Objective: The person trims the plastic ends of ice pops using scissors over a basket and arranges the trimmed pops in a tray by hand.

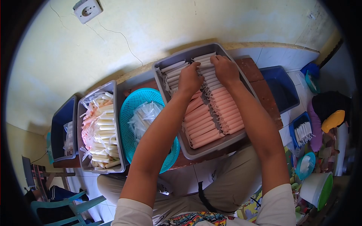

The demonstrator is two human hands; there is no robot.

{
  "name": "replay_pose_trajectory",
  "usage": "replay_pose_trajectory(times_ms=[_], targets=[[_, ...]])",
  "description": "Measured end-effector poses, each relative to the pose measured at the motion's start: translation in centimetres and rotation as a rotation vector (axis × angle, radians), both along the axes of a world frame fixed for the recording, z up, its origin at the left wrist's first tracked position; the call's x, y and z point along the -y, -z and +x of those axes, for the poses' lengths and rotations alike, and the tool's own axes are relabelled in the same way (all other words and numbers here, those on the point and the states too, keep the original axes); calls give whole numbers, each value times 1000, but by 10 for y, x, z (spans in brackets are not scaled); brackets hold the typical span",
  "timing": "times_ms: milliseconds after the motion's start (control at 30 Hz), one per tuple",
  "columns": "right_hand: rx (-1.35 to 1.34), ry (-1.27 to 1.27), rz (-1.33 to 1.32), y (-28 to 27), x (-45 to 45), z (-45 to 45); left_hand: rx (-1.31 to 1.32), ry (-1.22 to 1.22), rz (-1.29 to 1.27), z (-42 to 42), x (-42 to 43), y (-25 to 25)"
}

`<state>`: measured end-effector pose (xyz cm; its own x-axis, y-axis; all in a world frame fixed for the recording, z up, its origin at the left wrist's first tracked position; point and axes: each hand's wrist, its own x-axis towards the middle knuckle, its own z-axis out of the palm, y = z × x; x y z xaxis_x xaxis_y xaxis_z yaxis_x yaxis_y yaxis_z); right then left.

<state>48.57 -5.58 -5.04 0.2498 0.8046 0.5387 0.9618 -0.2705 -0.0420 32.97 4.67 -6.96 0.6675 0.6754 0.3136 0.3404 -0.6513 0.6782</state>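
A large grey tray [196, 152] holds two columns of wrapped sticks, with pink sticks [226, 109] nearer me and pale greyish-white sticks [174, 71] toward the wall. My left hand [190, 78] is over the far part of the tray, between the two columns, its fingers curled at the ends of the pale sticks. At the far right part, my right hand [225, 70] rests on the pale sticks of the right column with its fingers bent down. Whatever the fingertips of either hand grip is too small or hidden to make out.
Left of the tray are a turquoise basket [130, 147] with clear plastic bags, a grey bin [81, 132] of yellow and pink sticks, and a dark blue bin [56, 124]. Right are a blue bin [279, 90] and a person [316, 120] beside a small blue tray [294, 137].
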Motion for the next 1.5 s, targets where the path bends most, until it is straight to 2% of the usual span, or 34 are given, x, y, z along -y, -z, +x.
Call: replay_pose_trajectory(times_ms=[633, 1500], targets=[[39, 2, 58, 17, -4, 3, -47, 4, 196, -6, 15, -8], [31, 40, 16, 16, -5, -2, -106, 24, 220, -10, 16, -4]])
